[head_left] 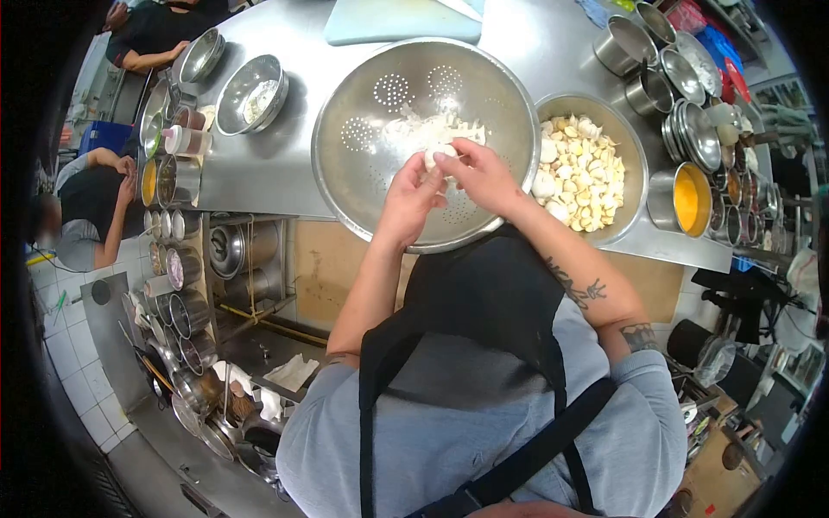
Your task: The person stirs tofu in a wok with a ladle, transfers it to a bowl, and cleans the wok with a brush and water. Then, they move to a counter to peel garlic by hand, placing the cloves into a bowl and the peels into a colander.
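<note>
Over a large metal colander (345,186), my left hand (412,197) and my right hand (484,178) meet. Between their fingertips both grip a whitish garlic bulb (438,154), partly covered by the fingers. Pale garlic skins and scraps (414,129) lie at the bottom of the colander, just beyond my hands. To the right, close against the colander, a wide metal bowl (637,164) is filled with peeled-looking garlic cloves (583,177) and several whole bulbs.
A light blue cutting board (380,22) with a knife (459,9) lies beyond the colander. A metal bowl (229,108) with white contents stands left. A pot of orange liquid (691,198) stands right. Other people (91,203) are at the left.
</note>
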`<act>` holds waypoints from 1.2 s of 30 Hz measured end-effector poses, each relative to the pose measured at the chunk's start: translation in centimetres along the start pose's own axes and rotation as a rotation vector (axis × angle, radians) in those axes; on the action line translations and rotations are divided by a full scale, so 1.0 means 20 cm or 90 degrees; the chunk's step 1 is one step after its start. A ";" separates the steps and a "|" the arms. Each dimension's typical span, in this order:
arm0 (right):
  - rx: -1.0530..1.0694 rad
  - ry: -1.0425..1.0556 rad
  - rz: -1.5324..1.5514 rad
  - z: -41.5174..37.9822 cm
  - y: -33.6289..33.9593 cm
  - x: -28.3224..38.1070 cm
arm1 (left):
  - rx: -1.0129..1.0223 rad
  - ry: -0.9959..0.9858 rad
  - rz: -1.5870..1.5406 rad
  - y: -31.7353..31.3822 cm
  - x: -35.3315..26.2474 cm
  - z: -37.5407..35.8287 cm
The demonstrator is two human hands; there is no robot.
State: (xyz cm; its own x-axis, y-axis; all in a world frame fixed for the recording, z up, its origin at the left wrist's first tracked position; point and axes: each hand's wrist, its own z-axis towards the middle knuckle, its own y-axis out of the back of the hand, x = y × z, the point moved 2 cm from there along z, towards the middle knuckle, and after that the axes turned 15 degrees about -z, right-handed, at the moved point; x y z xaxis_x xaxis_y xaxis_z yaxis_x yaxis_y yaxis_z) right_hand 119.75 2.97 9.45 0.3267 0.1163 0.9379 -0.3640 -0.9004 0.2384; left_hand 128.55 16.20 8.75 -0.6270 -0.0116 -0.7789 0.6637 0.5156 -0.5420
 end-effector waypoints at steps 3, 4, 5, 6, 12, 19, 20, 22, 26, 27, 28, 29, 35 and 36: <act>-0.019 0.064 0.020 0.00 -0.03 -0.04 | -0.013 0.021 -0.225 -0.14 -0.08 -0.05; 0.002 0.059 0.076 -0.02 -0.03 0.01 | -0.013 0.015 -0.247 -0.14 -0.08 -0.05; 0.024 0.054 0.132 -0.03 -0.04 0.04 | -0.013 0.008 -0.269 -0.14 -0.07 -0.05; 0.044 0.043 0.133 -0.04 -0.04 0.06 | -0.013 0.002 -0.292 -0.13 -0.07 -0.04; 0.027 -0.003 0.070 -0.10 -0.06 0.11 | 0.171 -0.034 -0.353 -0.09 -0.02 0.02; -0.153 0.077 -0.045 -0.06 -0.10 0.03 | 0.011 -0.108 -0.253 -0.13 0.05 0.03; -0.154 0.045 -0.018 -0.04 -0.09 0.00 | 0.027 -0.092 -0.235 -0.11 0.07 0.04; -0.113 0.015 0.014 0.00 -0.08 -0.03 | 0.029 -0.032 -0.200 -0.09 0.07 0.04; 0.041 -0.222 0.077 0.02 -0.02 -0.04 | -0.028 0.045 -0.044 -0.11 0.05 -0.03; -0.049 -0.134 -0.028 0.04 -0.01 -0.09 | -0.043 0.041 0.017 -0.11 0.05 -0.04; -0.138 -0.045 -0.132 0.06 -0.03 -0.16 | -0.050 0.027 0.027 -0.09 0.05 -0.05; -0.227 0.046 -0.236 0.06 -0.03 -0.18 | -0.057 0.012 0.035 -0.07 0.05 -0.05; -0.350 0.094 -0.165 0.07 0.02 -0.11 | -0.092 -0.113 0.145 0.01 0.00 -0.03; -0.259 0.034 -0.112 0.06 0.02 -0.06 | -0.089 -0.092 0.174 0.01 -0.04 -0.04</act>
State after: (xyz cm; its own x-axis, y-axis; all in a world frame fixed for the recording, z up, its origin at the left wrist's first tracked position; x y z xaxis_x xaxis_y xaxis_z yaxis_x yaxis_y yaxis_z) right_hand 120.21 1.89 8.15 0.3731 0.2844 0.8831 -0.6239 -0.6277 0.4657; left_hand 128.83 16.97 9.45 -0.3626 0.0275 -0.9316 0.7304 0.6292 -0.2657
